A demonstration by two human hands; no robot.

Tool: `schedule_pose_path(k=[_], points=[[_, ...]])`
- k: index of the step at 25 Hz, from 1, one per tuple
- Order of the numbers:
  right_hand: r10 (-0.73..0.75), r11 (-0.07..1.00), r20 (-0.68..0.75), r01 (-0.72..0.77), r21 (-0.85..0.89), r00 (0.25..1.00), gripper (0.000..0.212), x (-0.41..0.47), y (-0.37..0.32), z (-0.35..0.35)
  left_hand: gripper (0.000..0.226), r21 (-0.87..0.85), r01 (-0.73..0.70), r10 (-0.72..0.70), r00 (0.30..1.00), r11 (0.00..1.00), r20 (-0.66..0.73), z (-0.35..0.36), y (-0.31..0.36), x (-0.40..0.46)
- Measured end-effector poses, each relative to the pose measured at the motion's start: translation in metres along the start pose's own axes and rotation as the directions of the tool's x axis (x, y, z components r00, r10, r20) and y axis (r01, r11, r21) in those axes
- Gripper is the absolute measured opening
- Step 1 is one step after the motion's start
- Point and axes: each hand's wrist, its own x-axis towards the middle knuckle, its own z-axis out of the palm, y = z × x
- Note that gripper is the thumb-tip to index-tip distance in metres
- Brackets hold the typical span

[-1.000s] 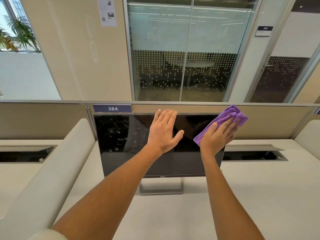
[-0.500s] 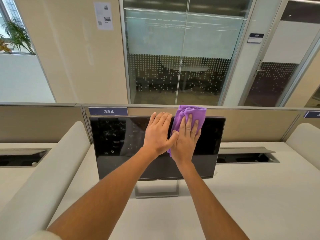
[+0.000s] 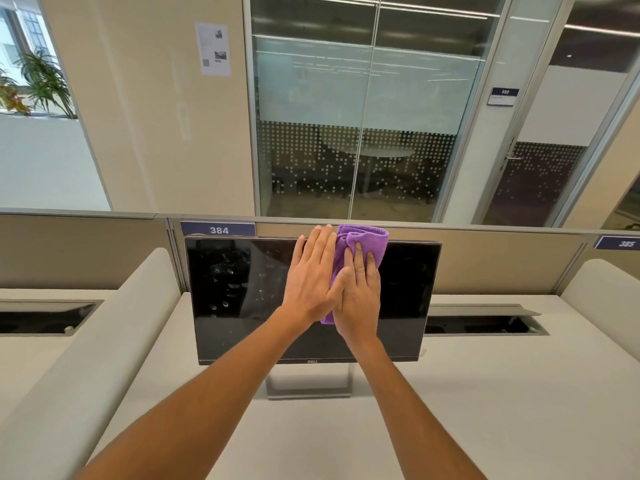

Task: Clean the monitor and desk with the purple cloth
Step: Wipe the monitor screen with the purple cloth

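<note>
Big glass wall (image 3: pixel 363 116) fills the upper centre of the frame, frosted band + dot pattern, meeting rm w/ a round table dimly visible behind it. Beige wall panel (image 3: pixel 156 109) sits to its left, a printed notice (image 3: pixel 213 49) stuck near the top. Door (image 3: pixel 554 150) w/ a handle at upper right, small room sign (image 3: pixel 503 96) beside it. Plant (image 3: pixel 38 81) at far upper left by the window.

White desk (image 3: pixel 502 410) takes up the whole lower half. Low tan partition (image 3: pixel 485 258) runs across mid-frame behind it, w/ blue tags 384 (image 3: pixel 219 230) and 385 (image 3: pixel 620 243). Padded white dividers: one lower left (image 3: pixel 93 334), one at the right edge (image 3: pixel 602 289). Cable trough (image 3: pixel 485 322) open at centre right, another at the left edge (image 3: pixel 45 317).

Monitor (image 3: pixel 242 306) stands dead centre on a grey stand (image 3: pixel 308 382), screen off and black, smudges/fingerprints on its left half.

Left hand (image 3: pixel 313 278) lies flat, fingers straight & together, palm against the screen near the top edge, holding nothing; its thumb overlaps the right hand. Right hand (image 3: pixel 360 292) is just beside it, fingers extended, pressing the purple cloth (image 3: pixel 363 242) flat onto the screen.

Cloth is bunched, at centre of frame over the monitor's upper middle; top fold pokes above the bezel, a bit shows below betw. the two hands.
</note>
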Motion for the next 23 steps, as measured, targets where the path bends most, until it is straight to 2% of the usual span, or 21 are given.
schedule_pose_path(k=[3,8,12,16,19,23], points=[[-0.079,0.997,-0.023,0.079,0.003,0.997,0.058,0.001,0.01,-0.01,0.064,-0.021,-0.074,0.073,0.997,0.997,-0.023,-0.001,0.015,-0.022],[-0.041,0.998,-0.118,0.045,0.032,0.992,0.064,0.025,0.022,-0.037,0.058,-0.128,-0.013,0.016,1.0,0.992,0.02,0.017,0.03,-0.063],[-0.042,0.986,-0.016,0.039,-0.16,0.999,0.076,0.048,0.028,-0.053,0.059,-0.053,-0.056,0.062,0.992,0.997,0.114,0.025,0.027,-0.091],[-0.022,0.976,0.034,0.029,-0.217,0.999,0.079,0.06,0.026,-0.057,0.06,0.026,-0.086,0.081,0.982,0.996,0.169,0.027,0.023,-0.104],[-0.064,0.969,0.035,0.071,-0.237,0.997,0.067,0.061,0.024,-0.057,0.061,0.076,-0.087,0.071,0.979,0.993,0.191,0.026,0.023,-0.106],[-0.103,0.978,0.05,0.111,-0.175,0.993,0.04,0.066,0.02,-0.061,0.065,0.154,-0.108,0.069,0.967,0.982,0.244,0.021,0.024,-0.093]])
